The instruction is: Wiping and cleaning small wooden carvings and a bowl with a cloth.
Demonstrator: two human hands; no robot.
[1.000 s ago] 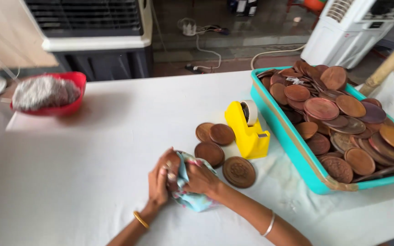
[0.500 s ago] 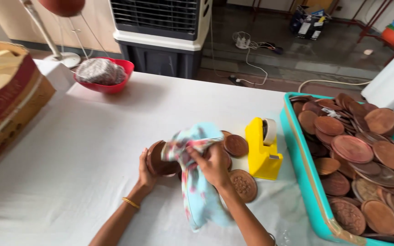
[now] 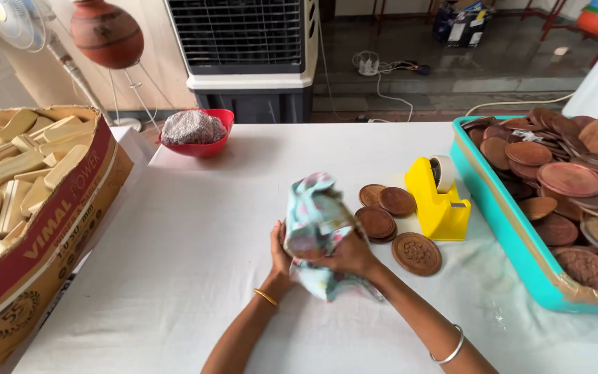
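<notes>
Both my hands meet over the white table, wrapped around a pale blue patterned cloth (image 3: 315, 220). My left hand (image 3: 279, 251) grips a round brown disc (image 3: 304, 246) that the cloth mostly covers; only its edge peeks out. My right hand (image 3: 349, 253) presses the cloth against that disc from the right. Several carved brown wooden discs (image 3: 383, 211) lie on the table just right of my hands, one apart at the front (image 3: 417, 253). A yellow tape dispenser (image 3: 438, 201) stands beside them.
A turquoise tray (image 3: 500, 220) heaped with brown discs fills the right side. On the left sits a cardboard box (image 3: 57, 208) of pale wooden blocks. A red bowl (image 3: 201, 144) with a foil-wrapped lump stands at the table's far edge, in front of an air cooler (image 3: 247, 52).
The view has swung left, bringing the cardboard box into sight. My hands lifted a disc from the table and bundled the cloth around it; the cloth no longer hangs down.
</notes>
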